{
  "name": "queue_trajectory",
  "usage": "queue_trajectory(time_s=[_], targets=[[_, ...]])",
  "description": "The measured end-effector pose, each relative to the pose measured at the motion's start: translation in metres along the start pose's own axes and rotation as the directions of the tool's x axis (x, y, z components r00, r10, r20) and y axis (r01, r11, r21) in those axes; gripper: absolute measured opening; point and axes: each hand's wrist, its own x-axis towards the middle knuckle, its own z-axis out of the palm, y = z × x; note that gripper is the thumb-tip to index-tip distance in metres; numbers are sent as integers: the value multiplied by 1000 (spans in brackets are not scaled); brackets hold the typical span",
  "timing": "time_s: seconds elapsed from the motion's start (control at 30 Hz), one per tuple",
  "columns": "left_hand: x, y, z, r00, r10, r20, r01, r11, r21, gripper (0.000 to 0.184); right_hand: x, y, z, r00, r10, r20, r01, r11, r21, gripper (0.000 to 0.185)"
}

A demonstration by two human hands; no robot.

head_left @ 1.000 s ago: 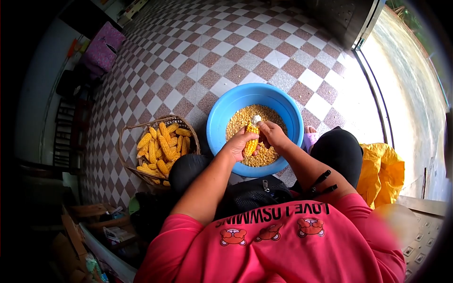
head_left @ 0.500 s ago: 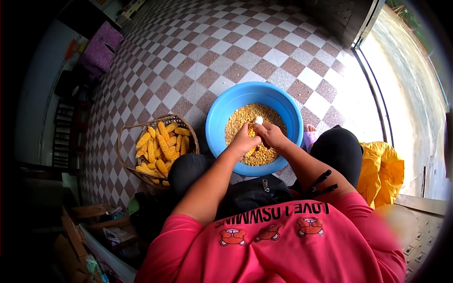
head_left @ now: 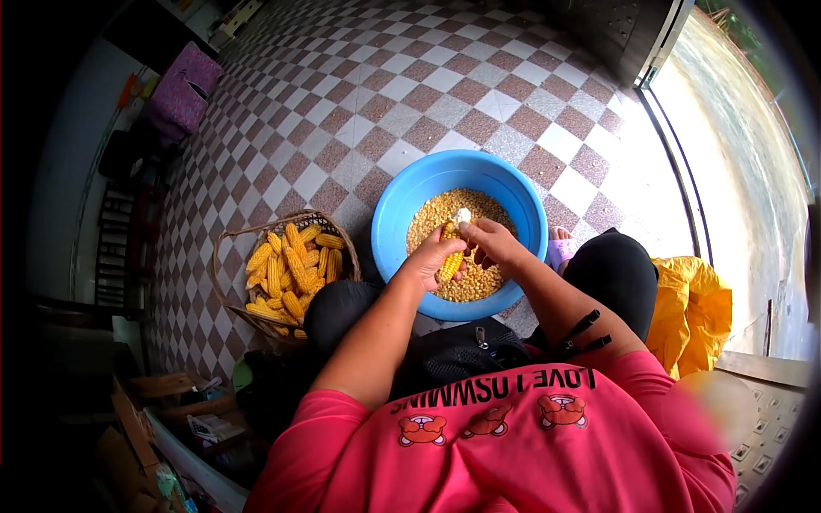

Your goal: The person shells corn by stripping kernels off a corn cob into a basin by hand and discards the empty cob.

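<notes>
The blue basin (head_left: 386, 218) sits near a basket (head_left: 225, 291) heaped with unshelled cobs (head_left: 296, 263). My left hand (head_left: 433, 260) wraps one cob (head_left: 450, 267) over the basin; my right hand (head_left: 496, 244) presses near its bare white tip (head_left: 463, 215) (barely begun, I'd judge). Loose kernels (head_left: 475, 285) lie beneath.

Both arms (head_left: 372, 338) stretched forward, left hand (head_left: 433, 259) curled, right hand (head_left: 496, 244) close beside it

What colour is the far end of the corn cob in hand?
White; the cob's far end shows best in the head view.
</notes>
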Motion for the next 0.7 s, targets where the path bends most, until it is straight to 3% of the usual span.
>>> queue_trajectory(time_s=[0.07,0.13,0.27,0.33,0.37,0.43,0.47,0.57,0.63,0.67,0.7], targets=[[0,0,-1,1000,-5,19,6,1000,-26,43,1,2,-1,998,30,48,-27,998,-52,44],[-1,-1,-1,997,5,82,0,999,-54,43,2,8,-3,993,-34,109,26,997,79,44],[0,-3,3,998,19,53,-20,1000,17,44,7,20,-1,994,-83,73,80,996,45,46],[-1,-1,8,1000,6,-27,0,979,205,46,7,22,3,998,-53,-38,51,996,-67,50],[1,-3,8,1000,5,-26,0,979,205,46,7,22,3,998,-54,-39,51,996,-67,50],[4,-7,10,997,35,-66,-11,938,345,54,7,21,3,990,-64,-122,25,954,-298,53],[5,-10,10,997,35,-66,-10,939,344,54,8,22,3,991,-63,-122,24,954,-298,53],[6,-13,14,990,79,-120,-26,920,391,57,8,23,3,989,-38,-143,-5,958,-285,57],[9,-15,13,985,148,-93,-109,937,333,55,8,23,3,984,-95,-153,86,994,-61,59],[9,-15,10,985,147,-92,-109,937,333,55,10,26,-1,984,-94,-153,86,994,-61,59],[7,-11,7,989,117,-92,-89,959,270,56,13,27,-7,998,-47,-47,49,998,40,58]])
